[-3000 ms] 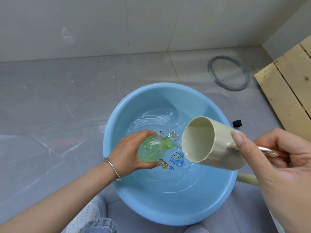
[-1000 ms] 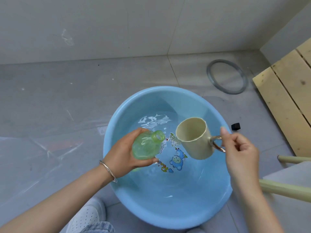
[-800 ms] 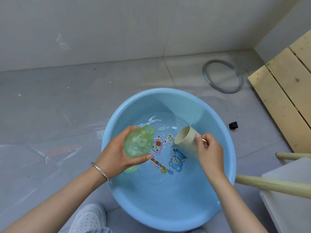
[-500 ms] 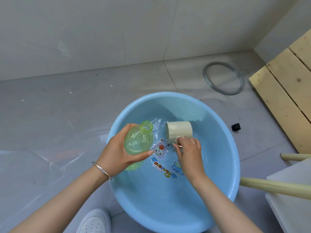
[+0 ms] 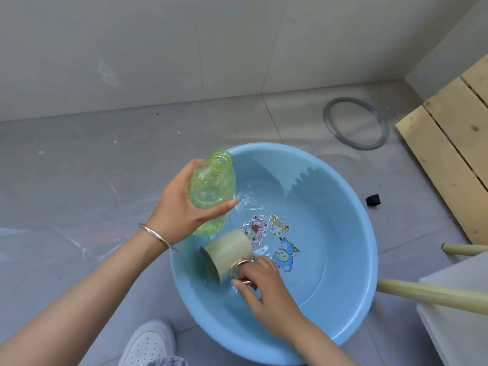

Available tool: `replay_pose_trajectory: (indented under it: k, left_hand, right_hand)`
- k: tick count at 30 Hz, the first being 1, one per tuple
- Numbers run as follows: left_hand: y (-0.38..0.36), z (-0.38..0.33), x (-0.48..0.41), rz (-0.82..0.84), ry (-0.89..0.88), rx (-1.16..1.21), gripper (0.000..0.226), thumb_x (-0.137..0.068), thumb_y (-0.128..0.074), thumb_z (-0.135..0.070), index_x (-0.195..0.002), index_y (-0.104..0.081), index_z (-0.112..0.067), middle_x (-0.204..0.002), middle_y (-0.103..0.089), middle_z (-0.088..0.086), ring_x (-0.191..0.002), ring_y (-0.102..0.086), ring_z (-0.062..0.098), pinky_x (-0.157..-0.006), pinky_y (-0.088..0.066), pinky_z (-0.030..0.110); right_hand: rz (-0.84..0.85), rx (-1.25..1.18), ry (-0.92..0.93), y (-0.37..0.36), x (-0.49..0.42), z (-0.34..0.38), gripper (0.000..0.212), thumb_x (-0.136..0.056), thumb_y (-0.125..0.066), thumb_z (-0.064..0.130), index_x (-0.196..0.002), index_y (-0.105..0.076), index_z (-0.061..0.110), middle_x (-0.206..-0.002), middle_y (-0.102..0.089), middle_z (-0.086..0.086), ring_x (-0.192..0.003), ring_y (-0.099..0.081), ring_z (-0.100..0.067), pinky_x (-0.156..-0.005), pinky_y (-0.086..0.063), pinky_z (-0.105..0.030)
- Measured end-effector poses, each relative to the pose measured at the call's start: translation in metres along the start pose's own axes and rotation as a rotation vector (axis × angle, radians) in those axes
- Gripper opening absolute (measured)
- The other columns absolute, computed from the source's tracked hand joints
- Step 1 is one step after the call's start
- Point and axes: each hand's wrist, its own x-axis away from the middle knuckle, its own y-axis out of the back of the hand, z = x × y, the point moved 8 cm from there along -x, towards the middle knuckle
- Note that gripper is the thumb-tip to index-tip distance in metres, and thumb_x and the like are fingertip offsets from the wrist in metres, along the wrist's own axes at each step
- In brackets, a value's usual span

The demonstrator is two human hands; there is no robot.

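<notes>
Left hand [image 5: 182, 210] is wrapped around the body of a translucent green bottle [image 5: 211, 188], thumb across the front and fingers behind. The bottle is held nearly upright, with its open threaded neck uppermost, over the left inner side of a blue basin [image 5: 367, 260]. Right hand [image 5: 260, 283] grips the copper-coloured ring handle [image 5: 239, 265] of a beige mug [image 5: 227, 253], fingers curled round the ring. The mug lies tipped on its side low inside the basin, near the left wall, its mouth turned toward the person and to the left. It sits just below the bottle's base; whether the two touch cannot be told. Shallow water covers the basin bottom and ripples around the mug. Cartoon stickers [image 5: 285, 253] show through the water just right of the mug. The basin stands on a grey tiled floor [image 5: 79, 180]. A silver bracelet [image 5: 157, 236] sits on the left wrist. Beyond the basin lie a grey ring [image 5: 355, 122] and a small black block [image 5: 372, 200], with a wooden pallet [image 5: 454, 143] at the right edge. A white shoe [image 5: 149, 342] is at the near edge.
</notes>
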Motion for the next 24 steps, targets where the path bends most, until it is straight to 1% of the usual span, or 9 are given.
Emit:
replay_pose_trajectory:
  k: [3, 6, 8, 11, 13, 15, 17, 19, 24]
  left_hand:
    - [0.000, 0.003, 0.001, -0.009, 0.014, 0.018, 0.065, -0.058, -0.077, -0.054, -0.109, -0.055, -0.022, -0.097, -0.063, -0.017, -0.088, -0.060, 0.001, -0.081, -0.044, 0.012]
    - [-0.005, 0.007, 0.005, 0.005, 0.028, 0.002, 0.064, -0.057, -0.076, -0.056, -0.109, -0.055, -0.025, -0.096, -0.062, -0.020, -0.089, -0.060, 0.001, -0.081, -0.044, 0.013]
    - [-0.008, 0.009, 0.007, 0.021, 0.028, -0.015, 0.063, -0.056, -0.076, -0.058, -0.108, -0.054, -0.029, -0.097, -0.062, -0.022, -0.090, -0.059, 0.000, -0.082, -0.044, 0.013]
    - [-0.012, 0.012, 0.010, 0.034, 0.037, -0.033, 0.065, -0.055, -0.076, -0.059, -0.108, -0.054, -0.029, -0.099, -0.061, -0.023, -0.090, -0.059, -0.003, -0.081, -0.042, 0.009]
    - [-0.015, 0.013, 0.012, 0.047, 0.035, -0.054, 0.065, -0.055, -0.075, -0.060, -0.109, -0.053, -0.031, -0.102, -0.060, -0.024, -0.092, -0.058, -0.006, -0.081, -0.040, 0.005]
    - [-0.019, 0.014, 0.015, 0.065, 0.031, -0.089, 0.065, -0.055, -0.074, -0.063, -0.109, -0.051, -0.036, -0.105, -0.058, -0.028, -0.096, -0.056, -0.010, -0.082, -0.037, 0.003]
    - [-0.024, 0.015, 0.018, 0.093, 0.023, -0.127, 0.065, -0.055, -0.072, -0.066, -0.109, -0.049, -0.038, -0.107, -0.056, -0.032, -0.099, -0.054, -0.013, -0.083, -0.035, 0.002]
    - [-0.030, 0.015, 0.022, 0.130, 0.014, -0.149, 0.062, -0.055, -0.072, -0.066, -0.107, -0.048, -0.041, -0.107, -0.055, -0.032, -0.097, -0.054, -0.013, -0.082, -0.036, 0.001]
    - [-0.049, 0.022, 0.033, 0.235, 0.009, -0.190, 0.063, -0.055, -0.071, -0.069, -0.108, -0.046, -0.046, -0.111, -0.055, -0.030, -0.098, -0.054, -0.011, -0.085, -0.038, 0.005]
  right_hand:
    - [-0.021, -0.253, -0.208, 0.007, 0.010, -0.015, 0.023, -0.086, -0.052, 0.042, -0.073, -0.050, 0.024, -0.070, -0.043, 0.018, -0.074, -0.040, -0.004, -0.073, -0.033, -0.018]
    - [-0.119, -0.626, -0.431, 0.019, 0.019, -0.036, 0.036, -0.074, -0.059, 0.049, -0.069, -0.051, 0.015, -0.067, -0.045, 0.006, -0.069, -0.042, -0.008, -0.070, -0.036, -0.022]
    - [-0.178, -0.800, -0.513, 0.025, 0.027, -0.046, 0.037, -0.068, -0.063, 0.047, -0.067, -0.051, 0.012, -0.067, -0.045, -0.003, -0.067, -0.045, -0.009, -0.072, -0.040, -0.019]
    - [-0.230, -0.944, -0.565, 0.037, 0.043, -0.053, 0.033, -0.062, -0.070, 0.045, -0.064, -0.054, 0.015, -0.068, -0.054, -0.005, -0.068, -0.054, -0.010, -0.075, -0.040, -0.019]
    - [-0.280, -0.990, -0.565, 0.050, 0.049, -0.052, 0.033, -0.062, -0.076, 0.044, -0.060, -0.055, 0.017, -0.068, -0.057, -0.009, -0.069, -0.058, -0.012, -0.073, -0.043, -0.017]
    - [-0.382, -1.027, -0.566, 0.069, 0.053, -0.051, 0.031, -0.066, -0.074, 0.038, -0.056, -0.053, 0.017, -0.060, -0.057, -0.003, -0.062, -0.060, -0.008, -0.067, -0.045, -0.014]
    - [-0.463, -1.009, -0.549, 0.091, 0.055, -0.050, 0.040, -0.058, -0.082, 0.049, -0.054, -0.054, 0.020, -0.056, -0.057, 0.002, -0.061, -0.060, -0.006, -0.070, -0.045, -0.013]
    - [-0.525, -0.921, -0.539, 0.114, 0.056, -0.048, 0.051, -0.047, -0.083, 0.064, -0.053, -0.054, 0.023, -0.057, -0.053, 0.002, -0.062, -0.056, -0.007, -0.076, -0.042, -0.018]
    - [-0.588, -0.781, -0.502, 0.166, 0.055, -0.040, 0.058, -0.047, -0.081, 0.069, -0.053, -0.050, 0.021, -0.065, -0.047, -0.012, -0.070, -0.048, -0.021, -0.079, -0.034, -0.033]
